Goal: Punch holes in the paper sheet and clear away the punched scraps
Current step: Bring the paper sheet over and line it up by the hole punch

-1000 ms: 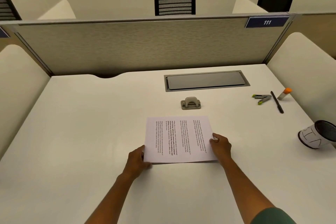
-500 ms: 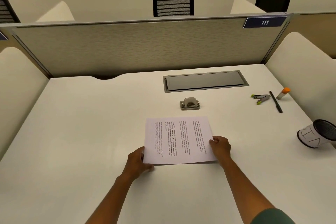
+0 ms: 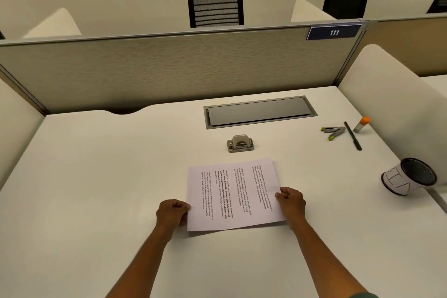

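Head view shows the opening step: both hands pinch the single white printed paper sheet point(image 3: 232, 195) by its side edges, the left hand point(image 3: 173, 213) curled on the left edge and the right hand point(image 3: 291, 202) on the right edge. The sheet lies in the middle of the white worktop point(image 3: 96, 176), with its near edge seemingly raised a little (a thin shadow shows under it). No holes are punched yet, as far as I can judge. The one small grey metal hole punch point(image 3: 240, 143) sits just beyond the sheet's far edge, apart from it. The next move likely calls for sliding one edge squarely into the punch's slot, then freeing a hand to press the lever.

Counted: one sheet, one punch, one grey recessed cable hatch point(image 3: 260, 111), one green-tipped stapler-like tool point(image 3: 333, 132), one black pen point(image 3: 352, 139), one orange-capped glue stick point(image 3: 361, 124), and one tipped-over mesh cup with a white wrap point(image 3: 408, 176), perhaps for the scraps.
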Demonstrator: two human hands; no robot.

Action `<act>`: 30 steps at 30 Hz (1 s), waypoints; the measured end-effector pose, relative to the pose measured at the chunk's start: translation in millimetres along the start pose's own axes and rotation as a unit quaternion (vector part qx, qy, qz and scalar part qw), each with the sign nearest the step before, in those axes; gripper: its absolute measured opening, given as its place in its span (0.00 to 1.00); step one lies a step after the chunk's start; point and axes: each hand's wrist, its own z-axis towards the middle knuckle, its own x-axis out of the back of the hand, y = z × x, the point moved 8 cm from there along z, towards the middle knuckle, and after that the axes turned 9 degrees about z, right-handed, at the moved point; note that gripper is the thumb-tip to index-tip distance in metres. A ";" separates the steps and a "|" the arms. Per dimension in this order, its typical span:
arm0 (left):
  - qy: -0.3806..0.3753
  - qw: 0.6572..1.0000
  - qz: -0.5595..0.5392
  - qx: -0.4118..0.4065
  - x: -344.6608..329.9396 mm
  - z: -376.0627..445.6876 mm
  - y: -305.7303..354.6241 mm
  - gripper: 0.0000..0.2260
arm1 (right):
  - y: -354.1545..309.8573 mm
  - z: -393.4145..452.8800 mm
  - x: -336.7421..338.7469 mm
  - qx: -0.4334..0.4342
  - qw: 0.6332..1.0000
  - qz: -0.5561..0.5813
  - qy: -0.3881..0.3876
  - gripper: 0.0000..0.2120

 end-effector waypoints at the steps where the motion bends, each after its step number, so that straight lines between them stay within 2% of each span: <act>1: -0.007 1.000 -0.008 0.002 -2.9 2.2 1.4 0.03 | 1.5 2.0 2.2 -0.001 1.000 0.003 0.000 0.09; 13: -0.039 0.997 -0.062 0.021 -27.8 31.6 20.2 0.02 | 3.0 31.8 11.7 -0.015 0.999 0.048 -0.002 0.09; 30: -0.031 0.997 -0.071 0.001 -37.6 49.1 42.7 0.02 | -1.8 53.1 12.3 -0.020 0.998 0.060 0.007 0.08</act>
